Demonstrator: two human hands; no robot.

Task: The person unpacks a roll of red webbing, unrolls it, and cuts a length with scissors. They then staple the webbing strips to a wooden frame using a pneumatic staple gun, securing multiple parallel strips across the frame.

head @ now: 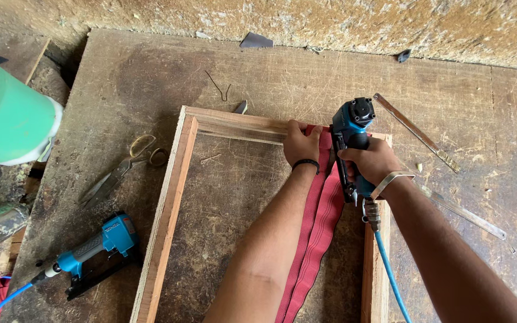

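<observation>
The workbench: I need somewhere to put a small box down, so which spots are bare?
Bare board lies inside the wooden frame left of the red webbing, and beyond the frame's far rail. Crowded: scissors and spare stapler left, metal strips right.

You had a single view, worn on your head, which looked steeply down and forward over your forearms onto the wooden frame [169,197] on the desk [450,107]. It sat close, with the frame filling the middle. Beyond the frame's far rail, the rough wall [330,24] edged the top of the view.
</observation>
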